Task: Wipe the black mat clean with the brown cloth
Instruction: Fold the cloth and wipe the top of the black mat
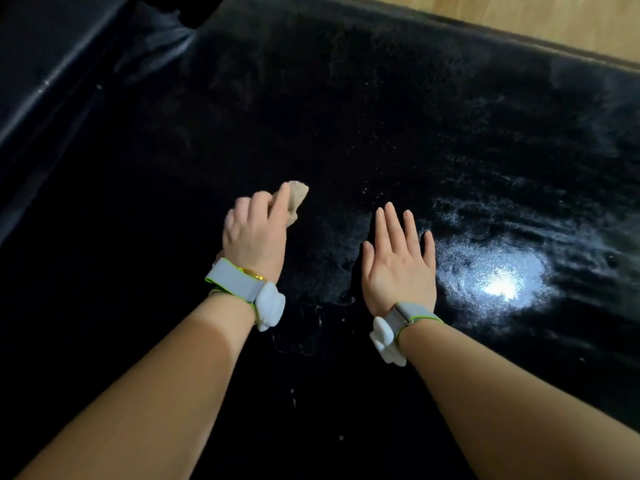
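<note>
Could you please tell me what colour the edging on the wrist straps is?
Bright yellow-green, along the grey wrist straps; clearest in the head view.

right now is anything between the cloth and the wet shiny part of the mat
Only the right hand, lying flat with straight fingers on the black mat. It sits between the brown cloth, gripped in the left hand, and the glossy patch to its right. Nothing else visible lies in that stretch.
</note>
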Motion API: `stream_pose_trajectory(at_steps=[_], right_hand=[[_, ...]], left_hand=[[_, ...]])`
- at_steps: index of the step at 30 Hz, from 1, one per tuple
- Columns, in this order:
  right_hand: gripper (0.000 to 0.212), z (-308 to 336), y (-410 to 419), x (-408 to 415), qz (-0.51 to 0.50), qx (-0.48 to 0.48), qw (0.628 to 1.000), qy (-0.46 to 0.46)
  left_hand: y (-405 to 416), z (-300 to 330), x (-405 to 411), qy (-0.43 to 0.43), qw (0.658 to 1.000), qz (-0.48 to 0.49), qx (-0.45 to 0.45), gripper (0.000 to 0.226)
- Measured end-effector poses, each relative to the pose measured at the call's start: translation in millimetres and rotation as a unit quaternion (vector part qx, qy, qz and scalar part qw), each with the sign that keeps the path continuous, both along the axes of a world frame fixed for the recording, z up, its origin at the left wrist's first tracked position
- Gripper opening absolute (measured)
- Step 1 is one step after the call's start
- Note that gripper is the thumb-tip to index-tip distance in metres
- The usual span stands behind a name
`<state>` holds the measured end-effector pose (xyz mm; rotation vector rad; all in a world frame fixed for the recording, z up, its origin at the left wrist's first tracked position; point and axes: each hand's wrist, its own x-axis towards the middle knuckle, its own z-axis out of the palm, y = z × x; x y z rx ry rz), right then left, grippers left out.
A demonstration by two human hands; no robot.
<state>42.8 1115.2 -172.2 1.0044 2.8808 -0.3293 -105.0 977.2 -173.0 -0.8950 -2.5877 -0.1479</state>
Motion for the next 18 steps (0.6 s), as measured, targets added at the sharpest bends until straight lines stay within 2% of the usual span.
stream_pose_trajectory(at_steps=[4,6,9,11,13,14,16,18], right_hand=[[0.057,-1.1,-0.4,-0.5,0.0,0.008,1.0,-0.001],[0.056,-1.3,-1.4,0.2,0.0,0.006,1.0,0.001],[0.056,-1.1,-1.8,-0.5,-0.003,0.005,1.0,0.006],[0.056,-1.6,-1.2,-1.9,-0.003,0.006,1.0,0.005],[0.056,-2.0,-0.5,-1.9,-0.001,0.011,1.0,0.001],[0.056,-2.2,-0.7,-0.6,0.001,0.014,1.0,-0.001],[0.056,-2.5,-0.3,2.0,0.007,0.015,1.0,-0.001],[0.055,-1.7,1.0,2.9,0.013,0.008,1.0,0.001]], left_hand=[[1.0,1.6,0.5,-0.044,0.998,-0.01,-0.031,0.047],[6.3,14.2,0.5,-0.118,0.992,0.002,-0.047,0.048],[14.1,23.7,12.6,-0.232,0.972,0.037,-0.015,0.046],[7.8,25.9,54.1,-0.218,0.974,-0.055,0.031,0.039],[-10.5,22.0,105.4,-0.193,0.963,-0.186,0.024,0.035],[-19.2,20.3,115.9,-0.18,0.958,-0.221,0.02,0.035],[-26.5,18.0,103.1,-0.146,0.962,-0.232,0.002,0.039],[-28.7,15.4,72.9,-0.111,0.981,-0.158,-0.003,0.041]])
